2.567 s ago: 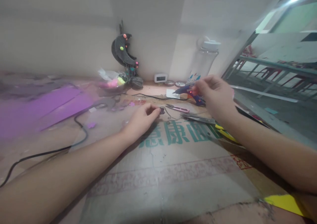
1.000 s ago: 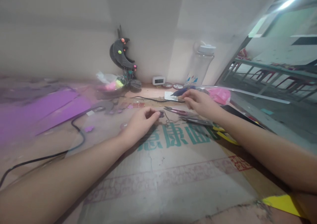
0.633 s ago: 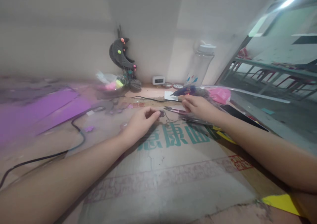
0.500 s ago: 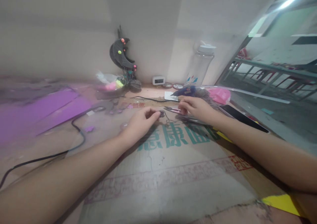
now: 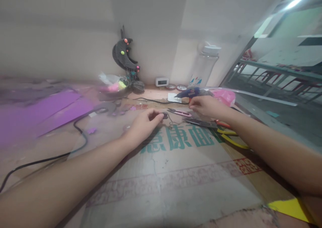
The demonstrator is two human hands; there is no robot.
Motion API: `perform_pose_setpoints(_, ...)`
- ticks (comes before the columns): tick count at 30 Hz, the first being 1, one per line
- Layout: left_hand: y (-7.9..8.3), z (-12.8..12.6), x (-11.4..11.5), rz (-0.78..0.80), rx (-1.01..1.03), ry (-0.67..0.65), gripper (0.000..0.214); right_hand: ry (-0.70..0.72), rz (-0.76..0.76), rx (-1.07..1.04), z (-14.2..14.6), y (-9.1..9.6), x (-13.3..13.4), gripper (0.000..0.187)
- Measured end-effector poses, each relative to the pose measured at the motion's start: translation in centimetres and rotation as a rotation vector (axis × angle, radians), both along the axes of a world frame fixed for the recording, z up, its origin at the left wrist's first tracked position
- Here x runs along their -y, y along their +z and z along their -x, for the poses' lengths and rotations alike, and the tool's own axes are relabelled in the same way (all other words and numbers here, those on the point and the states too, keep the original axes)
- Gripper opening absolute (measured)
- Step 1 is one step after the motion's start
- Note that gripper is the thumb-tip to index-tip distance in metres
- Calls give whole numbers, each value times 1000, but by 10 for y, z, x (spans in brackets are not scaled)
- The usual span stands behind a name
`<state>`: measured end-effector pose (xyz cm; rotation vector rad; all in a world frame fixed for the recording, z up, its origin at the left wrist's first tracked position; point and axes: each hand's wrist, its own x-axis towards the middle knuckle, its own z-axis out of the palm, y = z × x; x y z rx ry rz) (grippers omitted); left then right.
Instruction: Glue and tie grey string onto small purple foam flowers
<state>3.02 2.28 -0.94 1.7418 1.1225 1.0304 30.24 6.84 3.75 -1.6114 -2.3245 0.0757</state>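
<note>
My left hand (image 5: 147, 123) rests on the printed board, with thumb and index finger pinched on a small dark piece (image 5: 165, 115). A thin grey cord (image 5: 173, 123) trails from that piece to the right. My right hand (image 5: 207, 106) has its fingers curled at the handle side of a blue glue gun (image 5: 192, 92), and part of the grip is hidden behind it. Pink thread snips (image 5: 182, 112) lie between the two hands. Just below them are scissors (image 5: 201, 122) with yellow and orange handles, partly under my right wrist.
A dark crescent-shaped ornament (image 5: 120, 55) with coloured pins leans on the wall. Nearby stand a small white digital clock (image 5: 161, 82) and a clear bottle (image 5: 205, 66). Purple sheets (image 5: 60, 112) and a black cable (image 5: 47, 160) lie left; a pink bag (image 5: 223, 97) lies right.
My right hand has let go of the pink snips and moved right and slightly up to the glue gun. The snips and scissors are now uncovered. My left hand stays on the small piece.
</note>
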Motion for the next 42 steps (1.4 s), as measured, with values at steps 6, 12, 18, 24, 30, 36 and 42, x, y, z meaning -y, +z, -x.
perform_pose_setpoints(6,2,-1,1,13,18,-21,17,24,-40,-65,15,-1,10,31)
perform_pose_setpoints(12,10,-4,7,19,-4,-33,14,196,-74,-359,55,-18,47,25)
perform_pose_setpoints(18,3,-2,7,-90,-54,-113,19,321,-189,-325,61,-36,58,27)
perform_pose_setpoints(24,1,-2,8,-127,-152,-107,22,434,-380,-316,58,-37,57,10)
perform_pose_setpoints(30,1,-3,8,-144,-174,-144,20,449,-310,-306,62,-38,61,9)
perform_pose_setpoints(36,2,-4,11,-124,-155,-187,20,381,-260,-352,66,-37,65,11)
perform_pose_setpoints(42,2,-4,12,-104,-136,-197,20,349,-208,-389,67,-36,64,12)
